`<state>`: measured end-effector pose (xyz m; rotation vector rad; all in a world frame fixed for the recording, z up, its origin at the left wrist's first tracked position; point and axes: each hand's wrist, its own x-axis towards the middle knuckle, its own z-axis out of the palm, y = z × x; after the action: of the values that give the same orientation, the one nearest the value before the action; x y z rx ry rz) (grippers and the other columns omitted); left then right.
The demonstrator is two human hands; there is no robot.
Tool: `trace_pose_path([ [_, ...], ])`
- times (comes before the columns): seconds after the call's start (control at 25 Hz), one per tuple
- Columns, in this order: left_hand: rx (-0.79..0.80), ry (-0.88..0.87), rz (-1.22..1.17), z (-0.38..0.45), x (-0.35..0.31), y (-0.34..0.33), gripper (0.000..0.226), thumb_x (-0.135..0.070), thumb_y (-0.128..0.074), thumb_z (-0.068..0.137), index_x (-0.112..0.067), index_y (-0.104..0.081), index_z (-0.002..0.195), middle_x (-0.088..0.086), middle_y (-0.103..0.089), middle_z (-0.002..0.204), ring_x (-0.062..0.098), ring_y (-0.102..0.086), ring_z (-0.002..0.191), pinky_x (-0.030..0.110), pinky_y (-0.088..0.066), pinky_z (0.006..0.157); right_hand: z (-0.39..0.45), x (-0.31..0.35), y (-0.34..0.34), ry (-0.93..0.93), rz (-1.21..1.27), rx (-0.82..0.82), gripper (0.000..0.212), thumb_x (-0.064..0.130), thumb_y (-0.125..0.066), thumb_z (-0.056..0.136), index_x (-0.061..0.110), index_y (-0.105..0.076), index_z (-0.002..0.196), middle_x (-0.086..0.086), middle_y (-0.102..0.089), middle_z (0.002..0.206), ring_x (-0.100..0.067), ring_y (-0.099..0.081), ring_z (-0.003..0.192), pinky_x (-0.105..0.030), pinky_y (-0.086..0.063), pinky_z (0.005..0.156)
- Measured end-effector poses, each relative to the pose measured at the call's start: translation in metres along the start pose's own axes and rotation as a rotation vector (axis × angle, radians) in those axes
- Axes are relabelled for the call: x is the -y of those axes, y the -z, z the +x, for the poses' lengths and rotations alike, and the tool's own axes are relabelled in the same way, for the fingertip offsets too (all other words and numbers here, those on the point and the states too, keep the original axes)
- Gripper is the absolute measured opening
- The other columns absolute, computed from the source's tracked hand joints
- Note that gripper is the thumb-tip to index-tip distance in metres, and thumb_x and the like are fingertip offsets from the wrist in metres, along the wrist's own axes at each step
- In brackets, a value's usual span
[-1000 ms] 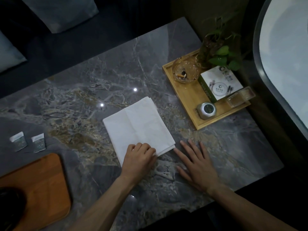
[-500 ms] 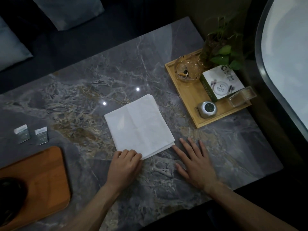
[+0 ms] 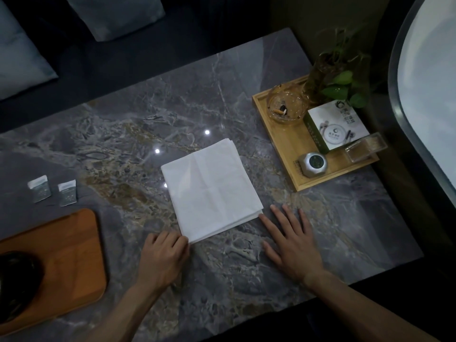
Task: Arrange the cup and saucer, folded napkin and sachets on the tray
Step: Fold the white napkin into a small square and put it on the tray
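One dark round thing (image 3: 17,280), cut off, on brown tray (image 3: 61,255).

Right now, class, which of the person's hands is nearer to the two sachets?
Left. The left hand grips the napkin's near corner, right of the sachets; the right hand lies flat beyond the napkin.
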<state>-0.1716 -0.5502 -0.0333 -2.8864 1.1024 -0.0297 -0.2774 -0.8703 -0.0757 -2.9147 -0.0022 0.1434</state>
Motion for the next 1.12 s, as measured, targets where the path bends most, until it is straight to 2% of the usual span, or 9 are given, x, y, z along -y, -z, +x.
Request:
trace_pose_path([
  [0.12, -0.029, 0.01, -0.015, -0.007, 0.001, -0.002, 0.024, -0.027, -0.051, 0.093, -0.018, -0.06, 0.073, 0.005, -0.059, 0.074, 0.029, -0.054, 0.068, 0.04, -0.034, 0.063, 0.0, 0.0, 0.0, -0.003, -0.003, 0.006, 0.065, 0.054, -0.043, 0.094, 0.029, -0.029, 0.153, -0.006, -0.033, 0.159, -0.03, -0.025, 0.148, -0.061, -0.023, 0.116],
  [0.36, -0.042, 0.067, -0.123, 0.007, -0.012, 0.0, 0.015, -0.031, -0.059, 0.092, -0.02, -0.065, 0.084, 0.0, -0.063, 0.081, 0.024, -0.058, 0.074, 0.038, -0.036, 0.065, -0.001, 0.0, -0.001, -0.001, -0.008, -0.002, 0.065, 0.053, -0.043, 0.094, 0.029, -0.03, 0.153, -0.006, -0.033, 0.159, -0.03, -0.025, 0.148, -0.06, -0.022, 0.116],
  [0.48, 0.004, 0.023, -0.074, 0.015, -0.01, 0.0, 0.018, -0.031, -0.054, 0.095, -0.021, -0.063, 0.083, 0.0, -0.061, 0.08, 0.025, -0.057, 0.074, 0.038, -0.034, 0.065, -0.001, 0.0, -0.001, -0.005, -0.008, -0.006, 0.065, 0.053, -0.041, 0.094, 0.029, -0.03, 0.153, -0.006, -0.031, 0.16, -0.03, -0.023, 0.149, -0.06, -0.021, 0.116],
  [0.64, 0.048, -0.071, -0.018, 0.012, -0.003, 0.005, 0.011, -0.025, -0.057, 0.091, -0.02, -0.063, 0.082, 0.001, -0.061, 0.079, 0.026, -0.055, 0.071, 0.037, -0.028, 0.065, -0.001, 0.0, -0.001, -0.004, -0.001, -0.009, 0.066, 0.053, -0.041, 0.094, 0.029, -0.027, 0.154, -0.006, -0.03, 0.16, -0.029, -0.022, 0.149, -0.059, -0.02, 0.117],
  [0.88, -0.004, -0.064, -0.044, 0.003, 0.002, 0.007, 0.017, -0.022, -0.052, 0.09, -0.016, -0.068, 0.086, 0.005, -0.065, 0.081, 0.028, -0.059, 0.071, 0.037, -0.03, 0.064, -0.001, -0.001, -0.003, -0.006, -0.016, -0.007, 0.066, 0.055, -0.038, 0.096, 0.03, -0.022, 0.155, -0.005, -0.028, 0.161, -0.028, -0.018, 0.151, -0.059, -0.018, 0.118],
  [1.12, 0.027, -0.051, -0.088, 0.0, -0.001, 0.003, 0.021, -0.024, -0.048, 0.09, -0.017, -0.067, 0.092, 0.005, -0.064, 0.085, 0.028, -0.059, 0.074, 0.038, -0.03, 0.066, -0.001, -0.001, 0.0, 0.003, 0.019, -0.025, 0.064, 0.053, -0.043, 0.094, 0.029, -0.032, 0.152, -0.006, -0.032, 0.159, -0.027, -0.022, 0.149, -0.059, -0.019, 0.118],
])
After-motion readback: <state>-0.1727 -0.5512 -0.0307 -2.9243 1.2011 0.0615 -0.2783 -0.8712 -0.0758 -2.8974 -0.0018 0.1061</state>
